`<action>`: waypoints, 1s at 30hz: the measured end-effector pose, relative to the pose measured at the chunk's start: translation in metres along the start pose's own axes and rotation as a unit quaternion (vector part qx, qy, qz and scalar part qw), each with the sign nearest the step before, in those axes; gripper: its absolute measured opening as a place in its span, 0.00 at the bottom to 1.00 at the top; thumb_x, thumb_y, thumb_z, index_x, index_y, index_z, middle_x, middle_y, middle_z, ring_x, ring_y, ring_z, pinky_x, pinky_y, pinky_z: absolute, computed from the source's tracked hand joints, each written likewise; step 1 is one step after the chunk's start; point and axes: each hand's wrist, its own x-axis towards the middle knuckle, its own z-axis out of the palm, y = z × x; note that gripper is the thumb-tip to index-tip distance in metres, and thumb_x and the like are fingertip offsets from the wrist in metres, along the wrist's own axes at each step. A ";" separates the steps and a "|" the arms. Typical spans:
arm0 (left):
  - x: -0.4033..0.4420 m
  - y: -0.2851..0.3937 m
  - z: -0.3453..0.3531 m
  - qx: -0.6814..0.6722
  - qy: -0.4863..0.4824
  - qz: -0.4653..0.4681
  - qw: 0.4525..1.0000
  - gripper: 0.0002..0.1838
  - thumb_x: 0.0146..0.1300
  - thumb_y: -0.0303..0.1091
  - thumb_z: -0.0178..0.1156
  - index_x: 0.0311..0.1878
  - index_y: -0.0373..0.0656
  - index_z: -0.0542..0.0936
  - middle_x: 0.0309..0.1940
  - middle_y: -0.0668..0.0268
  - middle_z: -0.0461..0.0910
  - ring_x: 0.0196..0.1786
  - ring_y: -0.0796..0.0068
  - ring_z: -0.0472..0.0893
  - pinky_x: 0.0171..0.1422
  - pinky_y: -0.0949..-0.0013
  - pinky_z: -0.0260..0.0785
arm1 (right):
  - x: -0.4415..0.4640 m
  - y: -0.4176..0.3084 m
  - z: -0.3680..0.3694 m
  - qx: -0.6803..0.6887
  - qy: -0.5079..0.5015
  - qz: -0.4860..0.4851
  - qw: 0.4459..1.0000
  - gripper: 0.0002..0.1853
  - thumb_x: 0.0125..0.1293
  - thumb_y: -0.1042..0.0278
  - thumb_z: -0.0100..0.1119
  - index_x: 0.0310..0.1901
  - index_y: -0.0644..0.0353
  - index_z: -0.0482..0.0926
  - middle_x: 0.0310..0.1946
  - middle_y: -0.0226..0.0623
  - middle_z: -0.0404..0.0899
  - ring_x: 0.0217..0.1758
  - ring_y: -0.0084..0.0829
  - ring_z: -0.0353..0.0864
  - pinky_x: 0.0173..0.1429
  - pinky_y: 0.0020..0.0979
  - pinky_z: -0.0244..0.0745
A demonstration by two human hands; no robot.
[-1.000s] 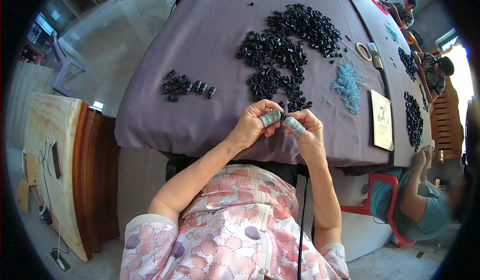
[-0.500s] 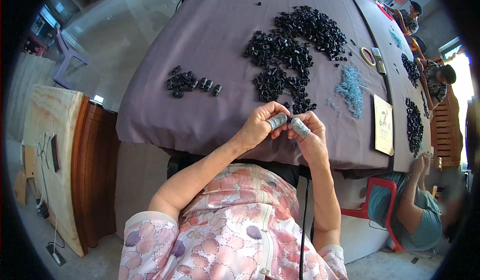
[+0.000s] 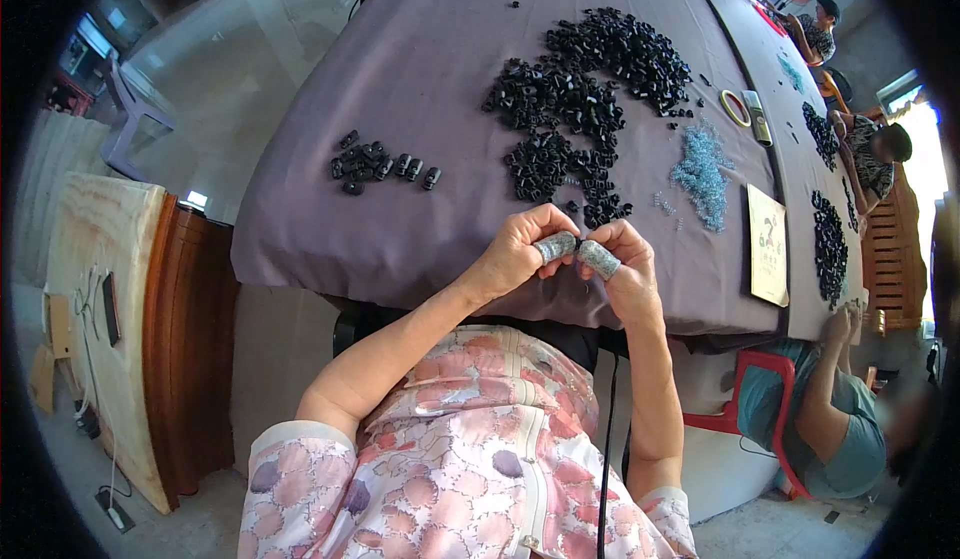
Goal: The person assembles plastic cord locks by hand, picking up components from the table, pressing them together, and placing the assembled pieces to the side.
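Observation:
My left hand (image 3: 520, 249) and my right hand (image 3: 628, 271) meet over the table's near edge, thumbs and fingers pinched together. Between the fingertips is a small black plastic cord lock part (image 3: 578, 244), mostly hidden by them. Grey wrapping covers both thumbs. Just beyond my hands spreads a large heap of black plastic cord lock parts (image 3: 555, 99). Off to the left lies a small group of cord locks (image 3: 383, 169), apparently put together. A pile of tiny pale springs (image 3: 703, 174) is to the right of the heap.
A purple-grey cloth (image 3: 330, 239) covers the table. On the right are a tape roll (image 3: 735, 109), a clear-and-yellow container (image 3: 759, 119) and a printed card (image 3: 767, 247). Several people sit along the far right side, one on a red chair (image 3: 740, 389). A marble-topped cabinet (image 3: 110, 329) stands left.
My fingertips have drawn slightly closer together around the small black part. My right hand has turned a little. The view has shifted very slightly.

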 end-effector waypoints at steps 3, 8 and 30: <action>0.000 0.001 -0.001 -0.029 0.003 -0.011 1.000 0.04 0.63 0.24 0.51 0.39 0.40 0.74 0.25 0.69 0.75 0.23 0.87 0.70 0.25 0.83 0.62 | 0.000 0.003 0.001 -0.012 -0.010 -0.029 0.999 0.05 0.54 0.80 0.61 0.31 0.63 0.75 0.27 0.30 0.76 0.26 0.18 0.72 0.31 0.19 0.69; 0.000 0.000 -0.003 0.005 -0.023 -0.007 1.000 0.05 0.63 0.22 0.50 0.39 0.40 0.74 0.25 0.70 0.75 0.24 0.88 0.69 0.26 0.83 0.61 | 0.000 0.001 -0.002 -0.081 -0.027 -0.059 0.995 0.05 0.53 0.81 0.61 0.29 0.63 0.75 0.27 0.29 0.76 0.25 0.17 0.72 0.30 0.19 0.68; -0.005 0.007 -0.006 0.028 -0.048 -0.035 0.998 0.06 0.59 0.18 0.51 0.35 0.39 0.76 0.22 0.70 0.75 0.21 0.89 0.67 0.21 0.83 0.56 | -0.004 0.012 0.000 -0.072 -0.036 -0.078 0.994 0.06 0.50 0.81 0.63 0.26 0.62 0.75 0.25 0.30 0.75 0.23 0.16 0.69 0.28 0.18 0.64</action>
